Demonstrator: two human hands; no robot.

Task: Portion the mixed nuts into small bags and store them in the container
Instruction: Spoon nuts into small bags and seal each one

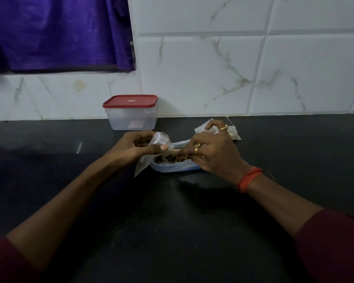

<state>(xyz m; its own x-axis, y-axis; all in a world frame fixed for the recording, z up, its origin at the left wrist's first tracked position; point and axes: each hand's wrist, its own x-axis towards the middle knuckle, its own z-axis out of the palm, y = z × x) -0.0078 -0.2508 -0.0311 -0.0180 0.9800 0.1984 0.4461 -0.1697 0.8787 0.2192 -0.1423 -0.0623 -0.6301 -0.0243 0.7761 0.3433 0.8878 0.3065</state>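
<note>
My left hand (137,149) holds a small clear bag (159,140) by its mouth, thumb and fingers pinched on it, above the left end of a shallow pale-blue tub (172,168) of mixed nuts (171,158). My right hand (211,154) reaches into the tub from the right, fingers closed among the nuts. Behind that hand lie small filled bags (232,133) on the counter, partly hidden. A clear container with a red lid (131,112), closed, stands at the wall behind the tub.
The dark counter (70,160) runs to a white marble-tiled wall (213,68). A purple cloth (55,33) hangs at the upper left above the counter.
</note>
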